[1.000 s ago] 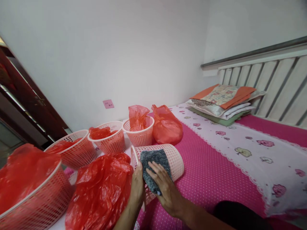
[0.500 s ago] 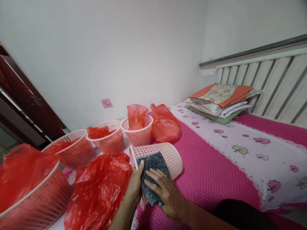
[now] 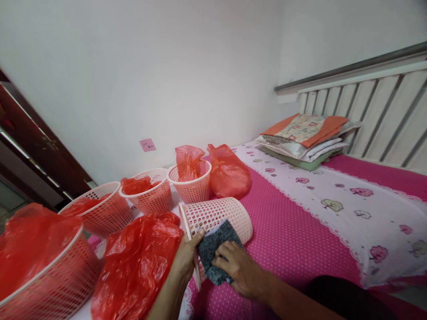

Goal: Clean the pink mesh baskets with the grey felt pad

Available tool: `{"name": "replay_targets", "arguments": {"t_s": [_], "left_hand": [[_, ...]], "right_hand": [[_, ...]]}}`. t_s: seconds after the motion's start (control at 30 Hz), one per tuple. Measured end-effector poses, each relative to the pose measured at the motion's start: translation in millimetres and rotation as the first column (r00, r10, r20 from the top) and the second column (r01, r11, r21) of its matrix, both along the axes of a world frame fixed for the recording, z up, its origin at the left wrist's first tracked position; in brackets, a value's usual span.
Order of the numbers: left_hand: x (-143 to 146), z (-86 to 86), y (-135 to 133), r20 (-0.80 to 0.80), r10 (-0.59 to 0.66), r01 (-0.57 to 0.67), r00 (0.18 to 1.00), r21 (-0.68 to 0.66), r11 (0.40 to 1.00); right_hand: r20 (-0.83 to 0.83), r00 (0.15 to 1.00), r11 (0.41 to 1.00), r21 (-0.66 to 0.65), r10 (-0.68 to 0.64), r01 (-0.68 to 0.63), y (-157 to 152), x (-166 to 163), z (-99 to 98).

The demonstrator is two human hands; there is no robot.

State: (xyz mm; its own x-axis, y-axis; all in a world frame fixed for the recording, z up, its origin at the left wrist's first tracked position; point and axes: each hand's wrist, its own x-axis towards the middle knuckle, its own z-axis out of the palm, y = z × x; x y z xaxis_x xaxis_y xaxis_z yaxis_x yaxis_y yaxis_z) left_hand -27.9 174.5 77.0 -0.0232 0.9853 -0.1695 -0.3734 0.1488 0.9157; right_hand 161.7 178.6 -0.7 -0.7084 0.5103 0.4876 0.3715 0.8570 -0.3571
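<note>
A pale pink perforated plastic basket [image 3: 233,213] lies on its side on the bed, its rim turned toward the left. My left hand [image 3: 187,255] grips that rim, the thumb on the outer side. Against the basket's wall is a dark grey-green cloth [image 3: 215,249] with a light edge, and my right hand [image 3: 235,266] presses and bunches it with curled fingers. A crumpled red plastic bag [image 3: 142,266] lies just left of my left hand.
Pink baskets [image 3: 156,202] holding red plastic bags stand along the left and the wall. A filled red bag [image 3: 230,175] sits behind the lying basket. Folded bedding [image 3: 305,133] is stacked at the back right, beside a white headboard [image 3: 367,115].
My right hand's fingers have curled from lying flat to gripping the cloth. The cloth has slid down and slightly right along the basket's wall, bunching. My left hand stays at the rim.
</note>
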Motion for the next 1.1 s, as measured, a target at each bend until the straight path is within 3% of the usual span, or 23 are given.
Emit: {"name": "replay_targets", "arguments": {"t_s": [0.3,0.5,0.57,0.67,0.73,0.93,1.0,1.1], "left_hand": [[-8.1,-8.2,2.8,-0.051,0.003,-0.003,0.999,-0.008,1.0],[-6.7,-5.8,1.4,-0.138,-0.045,0.048,0.989,0.023,0.999],[-6.0,-6.3,0.7,-0.155,-0.081,0.086,0.985,0.022,0.996],[-4.7,-6.9,-2.2,-0.152,-0.185,0.193,0.971,0.038,0.981],[-3.9,-6.2,-5.2,-0.161,-0.256,0.267,0.953,0.046,0.963],[-1.4,-8.4,-10.7,-0.233,-0.279,0.285,0.932,-0.01,0.959],[1.1,-12.6,-10.7,-0.239,-0.27,0.27,0.933,-0.033,0.962],[5.2,-19.2,-9.9,-0.21,-0.296,0.3,0.932,-0.013,0.954]], "right_hand": [[0.072,0.968,0.966,-0.084,-0.24,0.246,25.5,40.1,5.6],[-0.063,0.918,0.902,-0.223,-0.393,0.37,54.3,69.6,-1.7],[-0.154,0.85,0.833,-0.347,-0.503,0.43,67.6,84.1,-3.9],[-0.266,0.657,0.671,-0.547,-0.706,0.5,88.4,109.2,-3.0],[-0.305,0.549,0.606,-0.592,-0.778,0.53,99.8,125.5,0.4],[-0.424,0.357,0.554,-0.668,-0.832,0.498,108.8,139.3,7.4],[-0.444,0.346,0.561,-0.696,-0.827,0.448,105.7,126.4,4.8],[-0.459,0.398,0.596,-0.716,-0.795,0.363,100.7,99.8,-1.3]]}}
